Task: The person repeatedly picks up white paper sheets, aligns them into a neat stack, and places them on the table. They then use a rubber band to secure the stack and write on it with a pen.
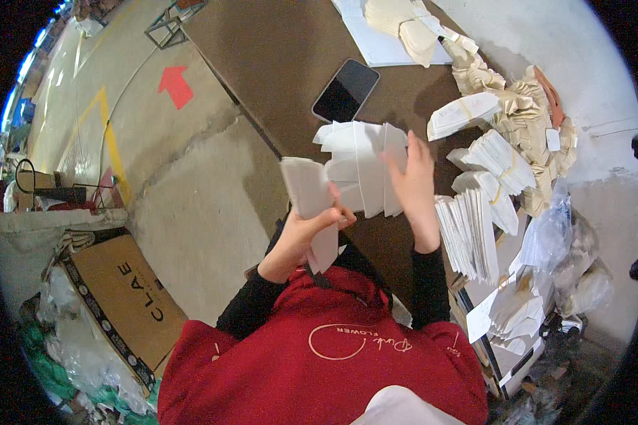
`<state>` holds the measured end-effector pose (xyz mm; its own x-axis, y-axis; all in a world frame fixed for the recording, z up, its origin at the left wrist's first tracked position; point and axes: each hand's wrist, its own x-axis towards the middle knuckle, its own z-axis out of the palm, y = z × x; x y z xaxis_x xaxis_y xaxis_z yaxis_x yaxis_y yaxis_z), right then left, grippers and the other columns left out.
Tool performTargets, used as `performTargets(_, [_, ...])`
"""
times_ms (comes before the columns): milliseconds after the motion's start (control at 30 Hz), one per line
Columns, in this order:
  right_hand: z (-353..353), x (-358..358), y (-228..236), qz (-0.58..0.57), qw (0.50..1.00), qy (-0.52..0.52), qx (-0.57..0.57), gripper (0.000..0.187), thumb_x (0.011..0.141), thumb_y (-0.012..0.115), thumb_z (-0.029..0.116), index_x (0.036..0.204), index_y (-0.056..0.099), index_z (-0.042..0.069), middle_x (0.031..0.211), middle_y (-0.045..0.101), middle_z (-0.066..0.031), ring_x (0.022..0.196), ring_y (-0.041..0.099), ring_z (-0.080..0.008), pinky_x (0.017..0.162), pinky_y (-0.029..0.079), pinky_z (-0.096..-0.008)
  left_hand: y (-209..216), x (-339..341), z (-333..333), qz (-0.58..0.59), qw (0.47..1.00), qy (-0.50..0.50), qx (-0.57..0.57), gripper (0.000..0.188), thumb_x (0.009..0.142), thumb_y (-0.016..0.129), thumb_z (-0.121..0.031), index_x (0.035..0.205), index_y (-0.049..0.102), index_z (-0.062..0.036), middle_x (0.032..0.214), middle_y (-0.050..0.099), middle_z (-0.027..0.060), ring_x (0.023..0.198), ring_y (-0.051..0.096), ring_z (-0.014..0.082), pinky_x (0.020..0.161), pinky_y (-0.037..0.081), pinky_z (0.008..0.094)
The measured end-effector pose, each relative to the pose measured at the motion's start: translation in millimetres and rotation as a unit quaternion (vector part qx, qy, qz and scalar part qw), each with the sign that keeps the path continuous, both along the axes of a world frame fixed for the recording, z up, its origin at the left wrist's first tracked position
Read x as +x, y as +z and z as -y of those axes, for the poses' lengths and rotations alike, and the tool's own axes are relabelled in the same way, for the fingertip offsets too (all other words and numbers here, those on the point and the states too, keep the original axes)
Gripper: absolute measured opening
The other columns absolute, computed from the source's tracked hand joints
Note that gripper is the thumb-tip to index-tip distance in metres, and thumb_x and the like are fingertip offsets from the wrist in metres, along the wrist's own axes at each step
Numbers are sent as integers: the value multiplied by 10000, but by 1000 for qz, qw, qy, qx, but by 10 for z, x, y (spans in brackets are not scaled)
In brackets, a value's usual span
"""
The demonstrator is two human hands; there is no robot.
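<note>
My left hand [298, 241] is closed around a thin stack of long white paper pieces [305, 184], holding it upright near the table's left edge. Beside it, a fanned row of white paper pieces [358, 166] lies on the brown table [262, 64]. Over the right end of that row is my right hand [415, 191], thumb apart from its slightly blurred fingers. Whether it touches the papers I cannot tell; nothing shows in its grip.
A black phone [346, 91] lies beyond the papers. Banded white bundles [464, 115] and a fanned white stack [468, 237] sit at right, near crumpled cream pieces [524, 106]. An open notebook [379, 46] lies at the far end. A cardboard box [124, 294] stands lower left.
</note>
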<state>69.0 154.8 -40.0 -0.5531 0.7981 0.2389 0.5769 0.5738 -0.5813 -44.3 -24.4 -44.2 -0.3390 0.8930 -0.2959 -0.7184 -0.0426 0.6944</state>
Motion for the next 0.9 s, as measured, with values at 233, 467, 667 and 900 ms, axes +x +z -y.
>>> performTargets(233, [101, 109, -403, 23, 999, -31, -23, 716, 693, 812, 142, 1321, 475, 71, 1344, 427, -186, 1251, 408, -388, 1061, 327, -474, -23, -213, -26, -17, 999, 43, 26, 227, 892, 653, -100, 1082, 532, -72, 779, 525, 8, 651, 526, 131, 593, 421, 284])
performTargets(467, [215, 166, -363, -114, 990, -28, 80, 647, 658, 775, -35, 1242, 512, 56, 1198, 502, -151, 1113, 497, -323, 986, 390, -390, -88, -294, -460, -508, 853, 50, -109, 352, 862, 686, -184, 1141, 553, -18, 885, 632, 99, 749, 641, 207, 685, 502, 340])
performTargets(667, [208, 132, -534, -173, 978, -106, -45, 497, 731, 715, -50, 1204, 577, 15, 1059, 599, -143, 967, 588, -271, 876, 465, -337, -216, -233, -957, -751, 635, 49, -175, 503, 753, 751, -364, 1109, 580, -51, 974, 639, 129, 894, 647, 334, 723, 507, 432])
performTargets(900, [340, 204, -525, -181, 943, 140, 243, 269, 710, 694, -60, 958, 704, 43, 836, 594, -115, 789, 605, -254, 763, 503, -349, -276, -87, -1075, -749, 611, 69, -248, 499, 704, 782, -368, 1047, 577, -70, 941, 620, 122, 879, 637, 333, 714, 493, 441])
